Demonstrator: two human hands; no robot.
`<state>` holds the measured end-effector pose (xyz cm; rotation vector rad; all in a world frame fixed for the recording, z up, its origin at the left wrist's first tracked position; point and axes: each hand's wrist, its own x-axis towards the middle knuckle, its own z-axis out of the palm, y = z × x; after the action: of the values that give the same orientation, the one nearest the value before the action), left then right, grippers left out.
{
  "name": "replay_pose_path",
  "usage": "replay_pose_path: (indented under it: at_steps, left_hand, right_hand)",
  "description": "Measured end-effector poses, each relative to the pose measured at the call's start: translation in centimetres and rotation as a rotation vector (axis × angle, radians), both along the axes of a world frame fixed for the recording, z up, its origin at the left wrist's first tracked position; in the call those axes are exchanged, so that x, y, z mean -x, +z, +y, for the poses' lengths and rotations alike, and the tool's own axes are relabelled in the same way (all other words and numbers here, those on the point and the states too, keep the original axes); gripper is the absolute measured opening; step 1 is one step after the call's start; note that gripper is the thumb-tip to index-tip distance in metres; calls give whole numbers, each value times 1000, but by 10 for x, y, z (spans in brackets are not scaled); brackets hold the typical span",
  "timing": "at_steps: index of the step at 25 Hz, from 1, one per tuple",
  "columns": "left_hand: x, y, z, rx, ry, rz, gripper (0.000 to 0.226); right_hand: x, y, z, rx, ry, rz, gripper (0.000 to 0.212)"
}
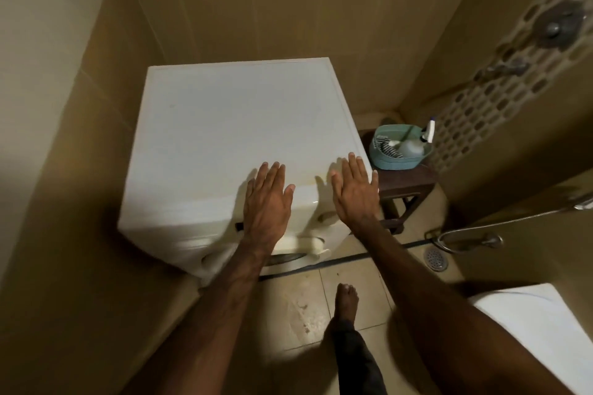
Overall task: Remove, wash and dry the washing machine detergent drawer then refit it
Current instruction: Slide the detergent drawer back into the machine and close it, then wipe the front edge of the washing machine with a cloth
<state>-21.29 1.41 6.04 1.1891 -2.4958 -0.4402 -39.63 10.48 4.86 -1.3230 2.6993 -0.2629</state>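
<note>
A white front-loading washing machine (231, 125) stands in a tiled corner, seen from above. My left hand (266, 199) lies flat, palm down, fingers apart, over the front edge of its top. My right hand (354, 191) lies the same way near the top's front right corner. Neither hand holds anything. The control panel (211, 231) curves down below the hands; a dark slot shows on it beside my left wrist. I cannot make out the detergent drawer from this angle. Part of the round door (288, 258) shows under my left forearm.
A dark wooden stool (404, 183) right of the machine carries a teal basket (398, 147) with a brush and a spray bottle. Shower fittings (558, 22), a hose (475, 228) and a floor drain (435, 258) are at right. A white fixture (542, 327) sits at lower right. My bare foot (346, 300) is on the tiles.
</note>
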Motion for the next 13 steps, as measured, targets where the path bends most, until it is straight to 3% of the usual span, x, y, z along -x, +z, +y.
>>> replay_pose_path:
  at_steps: [3, 6, 11, 13]
  left_hand:
    - [83, 2, 5, -15, -73, -54, 56]
    - [166, 3, 10, -9, -154, -113, 56]
    - [291, -17, 4, 20, -289, -156, 48]
    - [338, -32, -1, -23, -330, -210, 45]
  right_hand:
    - [71, -6, 10, 55, -75, -36, 84]
    - [140, -20, 16, 69, -158, -81, 85]
    - [245, -61, 14, 46, -201, -131, 77]
    - [284, -89, 8, 77, -214, -166, 63]
